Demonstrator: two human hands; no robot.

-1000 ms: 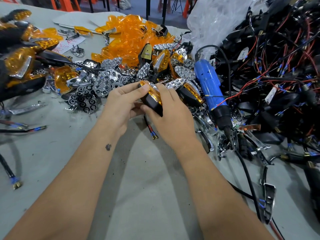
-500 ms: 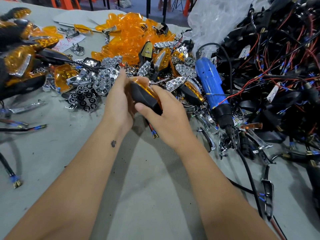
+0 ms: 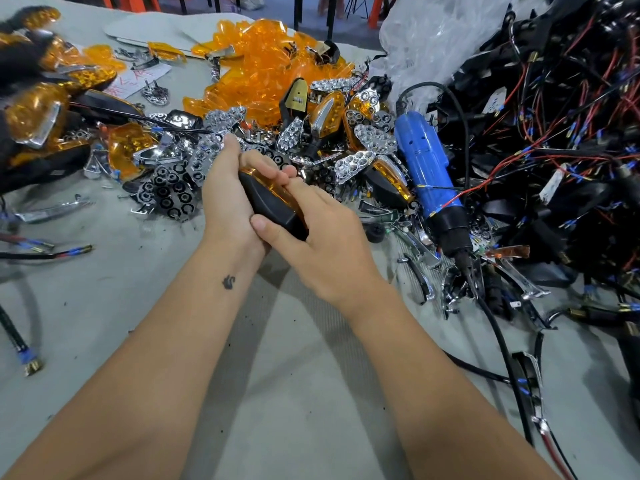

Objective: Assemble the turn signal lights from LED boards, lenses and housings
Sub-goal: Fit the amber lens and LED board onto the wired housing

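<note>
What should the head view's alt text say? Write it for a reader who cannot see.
Both hands, left hand and right hand, grip one turn signal light, black housing with amber lens, above a grey table. Behind lie amber lenses and chrome reflectors; a blue electric screwdriver and tangled wiring lie right.

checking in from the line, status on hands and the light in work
Left hand and right hand both grip one turn signal, amber lens on black housing. Blue screwdriver lies idle beside. Nothing blocking.

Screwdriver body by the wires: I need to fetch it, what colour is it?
Blue body with a black nose, seen in the head view.
</note>
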